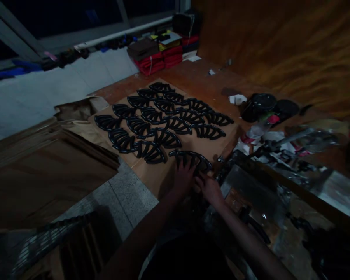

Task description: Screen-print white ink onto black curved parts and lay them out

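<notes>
My left hand [183,178] lies with its fingers spread on the black leaf-shaped piece [192,157], not closed around it. My right hand [209,188] touches the near end of the same piece; in this dim light I cannot tell if it grips. The piece lies at the near edge of the cardboard sheet [160,175], just beside the rows of similar pieces [163,120]. Beyond the sheet, the open carton [76,111] is dark inside and its content is hidden. The round black tubs [264,103] on the right are too blurred to read.

Glossy blk leaf-shaped pieces [163,124] on matt cardboard sheet [157,177]; speckled stone floor [125,198].
</notes>
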